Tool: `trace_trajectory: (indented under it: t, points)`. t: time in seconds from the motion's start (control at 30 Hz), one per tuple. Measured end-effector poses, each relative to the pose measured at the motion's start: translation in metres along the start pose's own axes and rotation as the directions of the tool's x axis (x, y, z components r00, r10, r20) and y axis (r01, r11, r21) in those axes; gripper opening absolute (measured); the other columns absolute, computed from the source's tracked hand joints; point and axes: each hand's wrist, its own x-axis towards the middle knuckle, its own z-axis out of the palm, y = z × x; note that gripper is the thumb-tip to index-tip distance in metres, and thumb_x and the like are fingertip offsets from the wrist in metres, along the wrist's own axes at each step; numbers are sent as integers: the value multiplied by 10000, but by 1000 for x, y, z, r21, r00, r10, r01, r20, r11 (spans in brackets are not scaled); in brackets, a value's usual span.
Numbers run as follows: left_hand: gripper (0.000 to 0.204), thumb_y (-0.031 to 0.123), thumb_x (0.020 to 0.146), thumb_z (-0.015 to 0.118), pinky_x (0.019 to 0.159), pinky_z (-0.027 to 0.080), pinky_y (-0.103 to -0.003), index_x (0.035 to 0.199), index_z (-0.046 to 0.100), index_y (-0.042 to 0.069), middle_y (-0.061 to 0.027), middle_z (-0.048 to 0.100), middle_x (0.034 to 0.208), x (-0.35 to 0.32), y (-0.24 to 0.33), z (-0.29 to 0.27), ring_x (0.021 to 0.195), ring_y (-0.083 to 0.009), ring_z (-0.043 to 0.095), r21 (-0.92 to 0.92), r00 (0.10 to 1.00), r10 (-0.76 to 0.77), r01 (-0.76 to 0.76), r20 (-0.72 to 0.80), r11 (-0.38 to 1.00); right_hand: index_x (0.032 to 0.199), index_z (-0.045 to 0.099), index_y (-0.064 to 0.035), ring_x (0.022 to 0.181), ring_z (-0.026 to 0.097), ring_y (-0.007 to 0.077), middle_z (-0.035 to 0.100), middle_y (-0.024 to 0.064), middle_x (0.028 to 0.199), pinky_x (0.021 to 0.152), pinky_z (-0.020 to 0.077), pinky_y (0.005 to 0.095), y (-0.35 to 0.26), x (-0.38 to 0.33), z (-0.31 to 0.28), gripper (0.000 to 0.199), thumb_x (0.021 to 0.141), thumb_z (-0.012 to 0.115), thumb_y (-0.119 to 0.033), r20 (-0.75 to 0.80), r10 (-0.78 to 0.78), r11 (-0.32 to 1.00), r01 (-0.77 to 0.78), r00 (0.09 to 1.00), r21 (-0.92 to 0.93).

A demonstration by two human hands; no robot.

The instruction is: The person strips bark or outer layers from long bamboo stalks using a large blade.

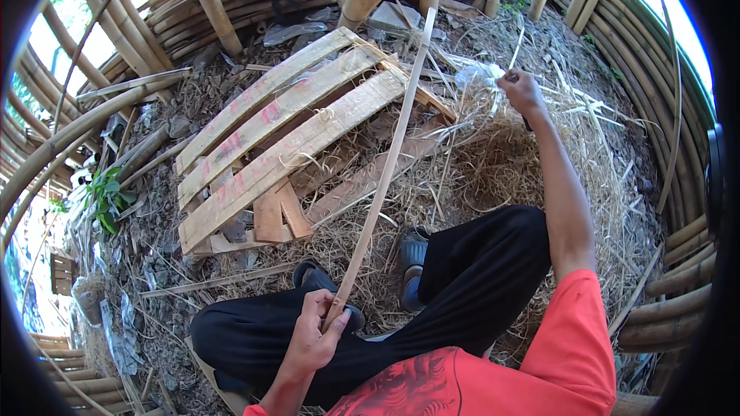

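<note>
Lengthwise, the bamboo strip (389,162) points forward and slightly right, pinched at its near end by the left hand (314,337); the curled right hand (523,92) is held well apart, contents unclear.

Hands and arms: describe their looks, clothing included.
Neither the left hand nor the right hand wears a glove. The right sleeve is short and red, leaving the forearm bare; of the left sleeve, only a red sliver shows.
</note>
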Motion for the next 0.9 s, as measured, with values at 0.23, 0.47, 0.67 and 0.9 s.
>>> trace_trajectory:
  t: [0.23, 0.47, 0.67, 0.9]
  points:
    - [228, 156, 1015, 569, 533, 368, -211, 1158, 580, -21, 42, 501, 688, -26, 1, -13, 601, -29, 424, 49, 992, -127, 128, -14, 991, 954, 706, -39, 653, 654, 182, 721, 103, 801, 645, 540, 343, -108, -58, 15, 182, 879, 657, -198, 316, -315, 922, 367, 895, -122]
    - [211, 158, 1007, 580, 511, 412, -260, 1124, 600, -16, -40, 510, 613, -46, -13, -7, 551, -71, 499, 361, 981, 75, -6, -177, 932, 769, 679, -103, 462, 566, 154, 619, 24, 568, 453, 491, 326, -151, -99, 52, 87, 815, 682, -176, 428, -671, 622, 774, 606, -121]
    - [195, 140, 991, 598, 505, 429, -272, 1113, 614, -12, -90, 529, 616, -42, -14, 3, 524, -118, 532, 496, 979, 163, -81, -124, 865, 819, 759, -96, 514, 605, 157, 662, 73, 633, 504, 521, 333, -114, -42, 38, 177, 826, 608, -187, 340, -138, 855, 285, 930, -433]
    - [203, 133, 987, 602, 507, 432, -277, 1130, 615, -10, -87, 547, 640, -51, -23, 4, 536, -120, 550, 478, 960, 229, -127, -160, 869, 764, 723, -52, 468, 569, 174, 634, 81, 592, 467, 485, 332, -124, -43, 41, 148, 786, 653, -181, 372, -402, 755, 533, 836, -382]
